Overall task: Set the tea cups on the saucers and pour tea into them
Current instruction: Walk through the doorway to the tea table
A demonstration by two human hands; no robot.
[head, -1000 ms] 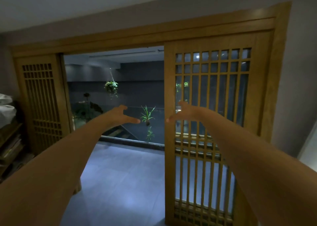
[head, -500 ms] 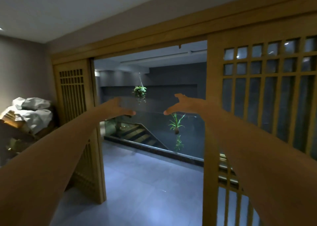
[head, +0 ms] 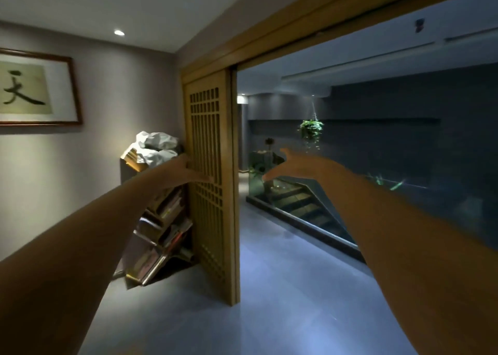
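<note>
Both arms reach forward, no cups or saucers in view.
Left hand [head: 198,173] and right hand [head: 289,165]: fingers straight, spread, holding nothing, before the lattice door [head: 208,166].

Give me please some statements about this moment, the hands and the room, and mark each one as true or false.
1. Both hands are open and hold nothing. True: the left hand and the right hand reach forward with straight fingers.
2. A tea cup stands on a saucer on the floor. False: no cup, saucer or teapot is in view.
3. A hanging plant shows beyond the doorway. True.
4. The framed calligraphy hangs on the right wall. False: it hangs on the left wall.
5. The bookshelf stands left of the lattice door. True.
</note>
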